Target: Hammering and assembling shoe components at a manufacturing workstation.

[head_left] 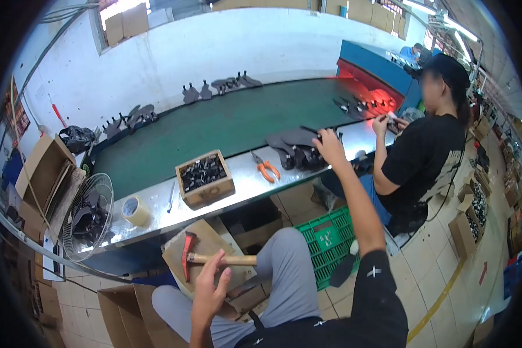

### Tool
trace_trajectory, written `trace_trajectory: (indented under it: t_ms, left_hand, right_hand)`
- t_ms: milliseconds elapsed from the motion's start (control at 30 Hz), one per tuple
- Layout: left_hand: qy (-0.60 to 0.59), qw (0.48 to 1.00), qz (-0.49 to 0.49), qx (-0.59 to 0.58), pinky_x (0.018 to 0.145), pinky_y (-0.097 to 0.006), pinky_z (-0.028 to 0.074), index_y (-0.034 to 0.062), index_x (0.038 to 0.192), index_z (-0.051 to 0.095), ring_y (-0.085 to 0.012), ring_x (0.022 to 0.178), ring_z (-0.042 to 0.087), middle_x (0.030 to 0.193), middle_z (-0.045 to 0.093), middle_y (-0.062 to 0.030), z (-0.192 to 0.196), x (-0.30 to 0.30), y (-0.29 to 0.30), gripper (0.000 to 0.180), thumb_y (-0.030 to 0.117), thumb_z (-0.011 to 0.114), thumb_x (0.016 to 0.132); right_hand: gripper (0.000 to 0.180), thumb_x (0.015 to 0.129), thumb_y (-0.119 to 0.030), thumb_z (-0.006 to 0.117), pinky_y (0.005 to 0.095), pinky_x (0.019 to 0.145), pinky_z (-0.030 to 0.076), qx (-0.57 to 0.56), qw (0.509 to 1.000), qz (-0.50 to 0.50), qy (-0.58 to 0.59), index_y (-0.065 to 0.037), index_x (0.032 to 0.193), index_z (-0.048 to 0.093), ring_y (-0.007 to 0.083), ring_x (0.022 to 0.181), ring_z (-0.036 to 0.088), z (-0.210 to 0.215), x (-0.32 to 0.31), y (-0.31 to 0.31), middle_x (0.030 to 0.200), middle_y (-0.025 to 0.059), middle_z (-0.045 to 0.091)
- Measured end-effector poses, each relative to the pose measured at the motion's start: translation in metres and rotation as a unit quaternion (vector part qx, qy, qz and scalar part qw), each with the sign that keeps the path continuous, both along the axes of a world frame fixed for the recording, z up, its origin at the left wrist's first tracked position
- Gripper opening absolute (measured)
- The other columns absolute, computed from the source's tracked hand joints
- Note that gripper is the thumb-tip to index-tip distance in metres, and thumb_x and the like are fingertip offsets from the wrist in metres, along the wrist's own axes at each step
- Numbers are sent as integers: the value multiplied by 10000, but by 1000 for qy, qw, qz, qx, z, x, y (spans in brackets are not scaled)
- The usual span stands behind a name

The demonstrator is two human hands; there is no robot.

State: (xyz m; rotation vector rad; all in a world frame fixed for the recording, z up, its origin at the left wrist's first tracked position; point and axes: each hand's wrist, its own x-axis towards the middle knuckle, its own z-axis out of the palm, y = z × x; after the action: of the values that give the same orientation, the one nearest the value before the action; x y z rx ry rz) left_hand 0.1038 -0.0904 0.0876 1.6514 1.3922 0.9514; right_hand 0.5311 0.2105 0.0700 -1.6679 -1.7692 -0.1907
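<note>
My left hand (pixel 210 290) is low in front of me, half open, fingers extended and loosely parted over the handle of the hammer (pixel 223 259); I cannot tell whether they touch it, but they are not wrapped round it. The hammer lies across a pale block (pixel 207 233) by my knees, its red head to the left. Left of my legs stands an open carton (pixel 134 319); right of them, a green crate (pixel 326 240).

Farther out, my right arm reaches over the metal ledge (pixel 242 172). My right hand (pixel 332 149) is partly curled above the dark grey pieces (pixel 289 142), just beside a thin black part; I cannot tell whether I have hold of it. Left of those pieces lie orange-handled pliers (pixel 266 167), then a wooden box (pixel 207 196) full of small black parts, a tape roll (pixel 134 211) and, at the ledge's left end, a wire basket (pixel 106 197) with dark pieces inside.

Past the ledge runs the green belt (pixel 214 130), more dark pieces along its far edge. To the right sits a co-worker (pixel 429 145) in black, both hands raised near a red-lit patch. The white wall (pixel 174 49) stands behind.
</note>
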Motion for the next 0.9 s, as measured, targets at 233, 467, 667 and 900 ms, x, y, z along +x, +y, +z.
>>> trace_trajectory:
  t_ms: [233, 467, 667, 900]
  left_hand:
    - [68, 990, 31, 123, 1032, -373, 441, -22, 1278, 574, -305, 1200, 593, 1343, 581, -180, 19, -13, -6, 357, 54, 590, 930]
    - [110, 908, 83, 395, 1146, -530, 271, 8, 1504, 253, -444, 1380, 368, 1483, 392, -265, 43, 29, 28, 929, 232, 801, 787]
    - [35, 911, 39, 410, 926, -383, 507, -18, 1240, 546, -282, 996, 671, 1053, 696, -155, 44, -10, 0, 391, 73, 694, 889]
    - [-312, 897, 263, 172, 881, -273, 513, 102, 1536, 66, -166, 1045, 579, 1310, 472, -181, 35, -39, -36, 947, -24, 710, 854]
  right_hand:
    - [252, 880, -199, 697, 344, 566, 464, 143, 978, 137, 64, 13, 964, 589, 204, 611, 583, 83, -58, -30, 700, 98, 578]
    - [265, 883, -200, 745, 210, 504, 470, -263, 675, 447, 525, -20, 1014, 601, 78, 579, 598, 159, -191, -228, 662, -14, 563]
    - [499, 940, -352, 669, 308, 759, 518, -177, 691, 626, 315, -22, 1295, 551, 211, 823, 697, 101, -226, -239, 860, 103, 695]
    - [674, 852, -215, 707, 459, 717, 536, -126, 927, 352, -37, -7, 1398, 371, 403, 862, 661, -62, -283, -233, 1017, 239, 662]
